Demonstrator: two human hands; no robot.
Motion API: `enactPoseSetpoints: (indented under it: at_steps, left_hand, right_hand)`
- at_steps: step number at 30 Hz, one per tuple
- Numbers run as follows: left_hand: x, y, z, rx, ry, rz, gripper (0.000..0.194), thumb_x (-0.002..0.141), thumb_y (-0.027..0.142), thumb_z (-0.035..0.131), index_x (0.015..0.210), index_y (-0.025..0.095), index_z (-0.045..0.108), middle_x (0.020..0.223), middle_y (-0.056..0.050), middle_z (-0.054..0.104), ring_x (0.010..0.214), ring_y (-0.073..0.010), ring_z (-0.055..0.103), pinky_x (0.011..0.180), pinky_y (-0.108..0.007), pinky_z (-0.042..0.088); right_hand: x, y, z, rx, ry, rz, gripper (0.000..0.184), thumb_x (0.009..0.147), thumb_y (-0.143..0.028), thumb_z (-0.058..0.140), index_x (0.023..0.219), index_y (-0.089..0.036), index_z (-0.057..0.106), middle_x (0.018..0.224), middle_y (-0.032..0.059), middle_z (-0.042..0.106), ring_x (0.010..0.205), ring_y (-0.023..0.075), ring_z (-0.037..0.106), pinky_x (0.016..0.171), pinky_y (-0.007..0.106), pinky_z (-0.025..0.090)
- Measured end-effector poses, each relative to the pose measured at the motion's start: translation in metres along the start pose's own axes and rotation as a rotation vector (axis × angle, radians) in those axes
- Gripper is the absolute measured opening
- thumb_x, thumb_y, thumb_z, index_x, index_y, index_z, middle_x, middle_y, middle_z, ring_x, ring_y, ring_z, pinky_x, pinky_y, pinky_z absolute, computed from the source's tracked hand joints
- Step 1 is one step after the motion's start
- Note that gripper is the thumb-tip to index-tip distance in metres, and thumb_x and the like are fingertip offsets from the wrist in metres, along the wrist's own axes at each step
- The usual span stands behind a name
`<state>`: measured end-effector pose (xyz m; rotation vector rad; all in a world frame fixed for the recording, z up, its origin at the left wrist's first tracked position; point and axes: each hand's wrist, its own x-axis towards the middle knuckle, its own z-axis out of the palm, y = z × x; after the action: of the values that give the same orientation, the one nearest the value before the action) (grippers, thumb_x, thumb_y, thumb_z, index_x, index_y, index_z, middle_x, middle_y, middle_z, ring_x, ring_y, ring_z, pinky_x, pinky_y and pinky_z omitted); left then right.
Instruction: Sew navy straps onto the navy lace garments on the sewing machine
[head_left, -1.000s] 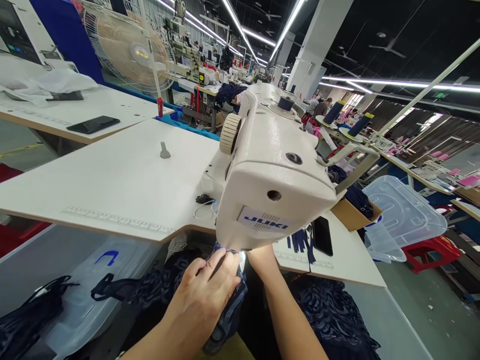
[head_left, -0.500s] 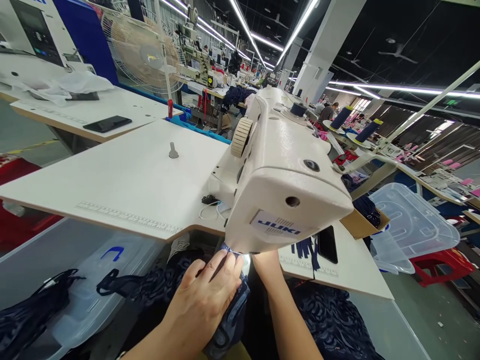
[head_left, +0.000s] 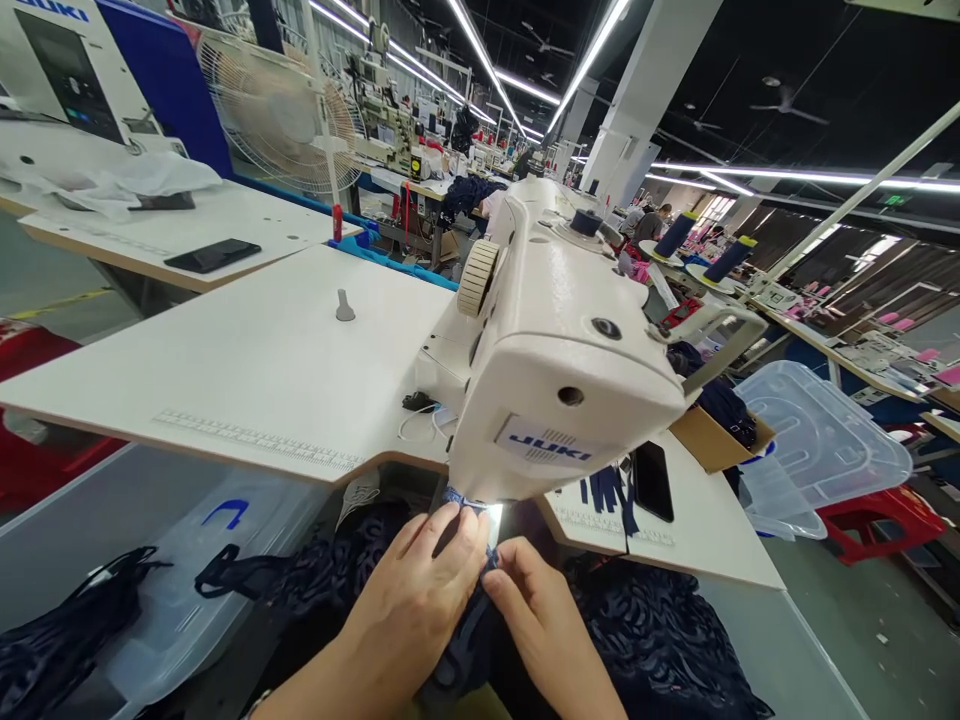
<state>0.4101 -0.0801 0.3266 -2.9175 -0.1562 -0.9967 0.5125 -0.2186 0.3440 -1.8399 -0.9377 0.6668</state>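
Note:
A white sewing machine (head_left: 555, 370) stands in front of me, its small lamp lit under the head. Just below the head, my left hand (head_left: 424, 580) has its fingers bent and pressed together on a navy patterned garment (head_left: 469, 640). Thumb and forefinger of my right hand (head_left: 540, 610) pinch the garment's edge close to the lamp's glow, right of my left fingers. A blue strip of the cloth shows at the left fingertips, under the machine head. The needle area is hidden behind the head.
Navy lace garments (head_left: 667, 640) hang over the right bin, and more (head_left: 300, 575) lie at left near a clear plastic bin (head_left: 202, 560). On the white table (head_left: 300, 350) is a grey peg (head_left: 343, 305). A phone (head_left: 652, 482) and navy strips (head_left: 606, 492) lie at right.
My right hand has come out from beneath the machine head, toward me, and now pinches the garment's edge. My left hand stays on the cloth, nearly in place.

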Motion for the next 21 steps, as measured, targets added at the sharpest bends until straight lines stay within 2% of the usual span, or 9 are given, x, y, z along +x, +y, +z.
enactPoseSetpoints:
  at_steps: [5, 9, 12, 14, 17, 19, 21]
  left_hand:
    - [0.002, 0.004, -0.001, 0.007, -0.009, 0.011, 0.036, 0.092, 0.015, 0.038, 0.120, 0.019, 0.060, 0.119, -0.003, 0.065, 0.109, -0.0207, 0.054, 0.095, -0.035, 0.035]
    - [0.005, 0.005, -0.001, 0.010, -0.023, 0.012, 0.038, 0.092, 0.013, 0.036, 0.124, 0.020, 0.057, 0.119, -0.004, 0.065, 0.110, -0.0213, 0.055, 0.095, -0.035, 0.035]
    - [0.008, 0.002, -0.013, -0.108, 0.000, 0.012, 0.033, 0.092, 0.017, 0.039, 0.118, 0.022, 0.060, 0.114, -0.007, 0.065, 0.107, -0.0207, 0.056, 0.094, -0.034, 0.038]
    - [0.009, 0.000, -0.028, -0.373, -0.128, -0.010, 0.024, 0.092, 0.026, 0.044, 0.107, 0.024, 0.063, 0.115, -0.006, 0.063, 0.104, -0.0186, 0.057, 0.093, -0.030, 0.041]
    - [0.006, -0.001, -0.048, -0.849, -0.566, -0.090, 0.024, 0.090, 0.041, 0.048, 0.092, 0.023, 0.064, 0.100, -0.002, 0.065, 0.084, -0.0139, 0.059, 0.078, -0.021, 0.047]
    - [0.002, 0.001, -0.052, -1.016, -0.775, -0.213, 0.033, 0.090, 0.048, 0.046, 0.083, 0.020, 0.062, 0.079, 0.001, 0.063, 0.068, -0.0114, 0.053, 0.064, -0.019, 0.045]
    - [-0.004, 0.003, -0.048, -1.088, -0.842, -0.369, 0.041, 0.091, 0.052, 0.042, 0.074, 0.018, 0.058, 0.067, 0.004, 0.055, 0.060, -0.0098, 0.047, 0.056, -0.018, 0.041]
  right_hand:
    - [0.003, 0.003, 0.005, 0.078, -0.010, 0.020, 0.021, 0.096, -0.035, 0.042, 0.087, -0.020, 0.053, 0.080, -0.0016, 0.054, 0.073, 0.0132, 0.049, 0.067, 0.022, 0.040]
    - [0.008, 0.008, 0.006, 0.142, 0.031, -0.024, 0.021, 0.096, -0.034, 0.041, 0.087, -0.020, 0.054, 0.080, -0.0016, 0.053, 0.074, 0.0129, 0.048, 0.069, 0.023, 0.041]
    - [0.002, 0.008, -0.001, 0.165, -0.023, -0.053, 0.024, 0.096, -0.038, 0.043, 0.087, -0.020, 0.057, 0.079, -0.0016, 0.054, 0.073, 0.0125, 0.048, 0.069, 0.023, 0.040]
    - [-0.007, 0.006, -0.009, 0.217, -0.100, -0.098, 0.027, 0.093, -0.043, 0.049, 0.084, -0.020, 0.058, 0.074, -0.0023, 0.052, 0.068, 0.0116, 0.047, 0.065, 0.022, 0.040]
    - [-0.021, -0.001, -0.019, 0.228, -0.137, -0.256, 0.031, 0.091, -0.048, 0.052, 0.079, -0.020, 0.058, 0.069, -0.0030, 0.051, 0.062, 0.0104, 0.047, 0.061, 0.021, 0.039]
    - [-0.023, -0.007, -0.020, 0.065, -0.049, -0.348, 0.027, 0.095, -0.041, 0.047, 0.081, -0.020, 0.058, 0.070, -0.0016, 0.053, 0.064, 0.0110, 0.050, 0.061, 0.022, 0.038]
    - [-0.018, -0.010, -0.017, -0.225, 0.095, -0.437, 0.024, 0.097, -0.029, 0.042, 0.081, -0.019, 0.057, 0.071, 0.0005, 0.055, 0.065, 0.0122, 0.050, 0.059, 0.023, 0.037]
